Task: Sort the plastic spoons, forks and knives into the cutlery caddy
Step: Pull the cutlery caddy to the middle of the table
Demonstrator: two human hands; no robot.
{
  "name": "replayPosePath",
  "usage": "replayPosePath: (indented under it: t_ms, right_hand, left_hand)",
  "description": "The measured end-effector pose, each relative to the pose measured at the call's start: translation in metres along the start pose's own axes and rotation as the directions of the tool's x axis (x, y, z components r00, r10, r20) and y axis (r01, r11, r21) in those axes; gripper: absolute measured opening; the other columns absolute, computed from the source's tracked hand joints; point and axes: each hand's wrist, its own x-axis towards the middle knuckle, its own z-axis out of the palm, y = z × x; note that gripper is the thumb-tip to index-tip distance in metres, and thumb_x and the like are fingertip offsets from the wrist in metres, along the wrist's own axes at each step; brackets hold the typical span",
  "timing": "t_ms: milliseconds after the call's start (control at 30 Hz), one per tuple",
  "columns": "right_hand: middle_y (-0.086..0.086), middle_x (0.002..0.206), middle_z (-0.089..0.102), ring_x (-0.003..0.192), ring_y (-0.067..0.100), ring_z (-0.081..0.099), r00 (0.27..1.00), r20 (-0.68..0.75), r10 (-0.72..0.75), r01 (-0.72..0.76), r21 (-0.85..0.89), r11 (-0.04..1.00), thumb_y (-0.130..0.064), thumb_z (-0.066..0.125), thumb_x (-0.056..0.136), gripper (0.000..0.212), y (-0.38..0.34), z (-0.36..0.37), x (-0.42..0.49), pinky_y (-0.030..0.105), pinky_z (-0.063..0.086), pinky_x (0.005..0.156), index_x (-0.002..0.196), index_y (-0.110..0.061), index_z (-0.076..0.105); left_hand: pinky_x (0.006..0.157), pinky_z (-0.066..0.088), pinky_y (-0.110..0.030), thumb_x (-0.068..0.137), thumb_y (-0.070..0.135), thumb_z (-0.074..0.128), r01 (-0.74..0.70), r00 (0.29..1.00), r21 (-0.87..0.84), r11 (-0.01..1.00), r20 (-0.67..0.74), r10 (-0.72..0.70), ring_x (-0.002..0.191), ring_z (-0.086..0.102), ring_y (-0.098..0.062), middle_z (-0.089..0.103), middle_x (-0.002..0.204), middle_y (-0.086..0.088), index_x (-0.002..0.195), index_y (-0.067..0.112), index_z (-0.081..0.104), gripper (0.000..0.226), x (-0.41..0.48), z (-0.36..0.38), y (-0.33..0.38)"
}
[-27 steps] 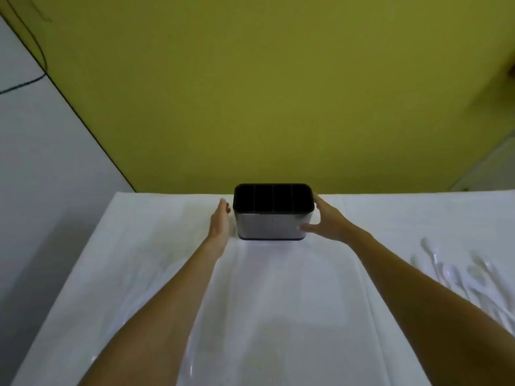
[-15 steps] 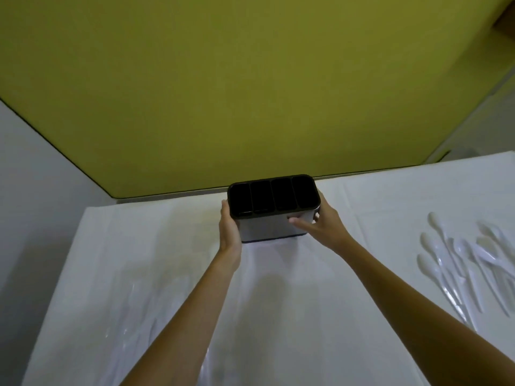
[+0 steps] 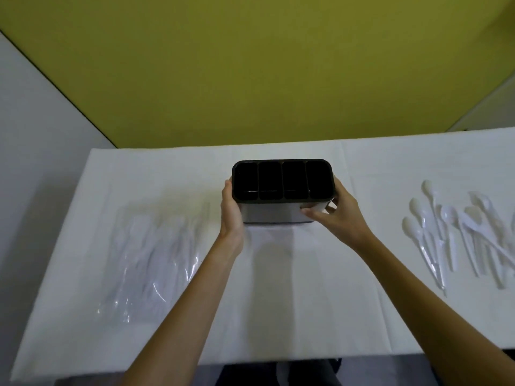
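The cutlery caddy (image 3: 278,215) is a steel box with a black rim and several dark compartments, all without cutlery. It sits mid-table between both hands. My left hand (image 3: 231,210) grips its left end, thumb at the rim. My right hand (image 3: 337,215) grips the right end, thumb across the front face. White plastic spoons (image 3: 434,232) lie loose at the right. A clear bag of white cutlery (image 3: 156,252) lies flat at the left.
The table carries a white cloth (image 3: 278,302) and its near edge runs along the bottom of the view. A yellow wall (image 3: 250,65) stands right behind the table, with a grey wall at the left.
Both hands closed onto the caddy's ends and drew it nearer to me. The view tilted down, showing more of the table, the spoons and the bag.
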Motion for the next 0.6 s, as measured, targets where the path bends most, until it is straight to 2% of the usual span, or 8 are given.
replayPosePath:
  t_ms: [100, 167, 267, 367, 500, 600]
  right_hand:
    - [-0.024, 0.118, 0.057, 0.113, 0.003, 0.057, 0.999, 0.050, 0.007, -0.008, 0.015, 1.000, -0.006, 0.078, 0.075, 0.079, 0.005, -0.008, -0.029, 0.016, 0.051, 0.090, 0.141, -0.026, 0.039]
    - [-0.027, 0.114, 0.058, 0.112, 0.003, 0.058, 0.998, 0.056, 0.018, -0.019, 0.016, 1.000, -0.006, 0.078, 0.076, 0.078, 0.008, -0.011, -0.046, 0.019, 0.051, 0.092, 0.139, -0.030, 0.039]
    - [-0.033, 0.107, 0.060, 0.109, 0.001, 0.058, 0.997, 0.076, 0.018, -0.019, 0.012, 1.000, -0.006, 0.078, 0.075, 0.079, 0.011, -0.019, -0.068, 0.020, 0.050, 0.094, 0.134, -0.038, 0.038]
    - [-0.030, 0.106, 0.062, 0.107, -0.001, 0.059, 0.997, 0.080, 0.019, -0.020, 0.010, 1.000, -0.005, 0.079, 0.075, 0.080, 0.014, -0.026, -0.082, 0.018, 0.050, 0.093, 0.135, -0.039, 0.038]
    - [-0.025, 0.111, 0.060, 0.107, -0.004, 0.057, 0.997, 0.075, 0.031, -0.032, 0.011, 0.999, -0.006, 0.079, 0.075, 0.083, 0.019, -0.030, -0.095, 0.017, 0.049, 0.094, 0.143, -0.029, 0.037]
    - [-0.028, 0.114, 0.058, 0.111, -0.004, 0.056, 0.993, 0.108, 0.044, -0.045, 0.007, 0.999, -0.007, 0.078, 0.076, 0.081, 0.023, -0.031, -0.099, 0.019, 0.047, 0.098, 0.137, -0.040, 0.035]
  left_hand:
    - [0.085, 0.040, -0.021, 0.104, 0.036, 0.021, -0.003, 1.000, -0.001, 1.000, -0.015, 0.003, 0.090, 0.055, -0.003, 0.062, 0.119, -0.017, 0.133, 0.001, 0.050, 0.054, -0.029, -0.002, -0.010]
    - [0.083, 0.038, -0.019, 0.104, 0.034, 0.023, -0.004, 1.000, 0.024, 1.000, -0.030, 0.005, 0.085, 0.055, 0.000, 0.062, 0.115, -0.020, 0.131, -0.006, 0.045, 0.053, -0.044, -0.004, -0.018]
    - [0.085, 0.039, -0.018, 0.104, 0.033, 0.022, 0.009, 0.999, 0.042, 0.999, -0.037, -0.007, 0.094, 0.058, -0.003, 0.066, 0.112, -0.013, 0.131, -0.004, 0.047, 0.053, -0.068, -0.005, -0.028]
    - [0.092, 0.039, -0.020, 0.104, 0.037, 0.021, 0.027, 0.999, 0.047, 0.999, -0.033, -0.026, 0.102, 0.059, -0.005, 0.066, 0.116, -0.003, 0.133, 0.005, 0.053, 0.054, -0.083, -0.004, -0.035]
    - [0.077, 0.044, -0.013, 0.104, 0.036, 0.021, 0.033, 0.999, 0.066, 0.997, -0.025, -0.032, 0.076, 0.059, 0.009, 0.065, 0.090, 0.011, 0.127, 0.003, 0.055, 0.053, -0.093, -0.003, -0.045]
    - [0.076, 0.044, -0.012, 0.104, 0.036, 0.020, 0.045, 0.999, 0.082, 0.996, -0.032, -0.043, 0.075, 0.059, 0.010, 0.064, 0.090, 0.013, 0.126, 0.005, 0.056, 0.053, -0.099, -0.002, -0.051]
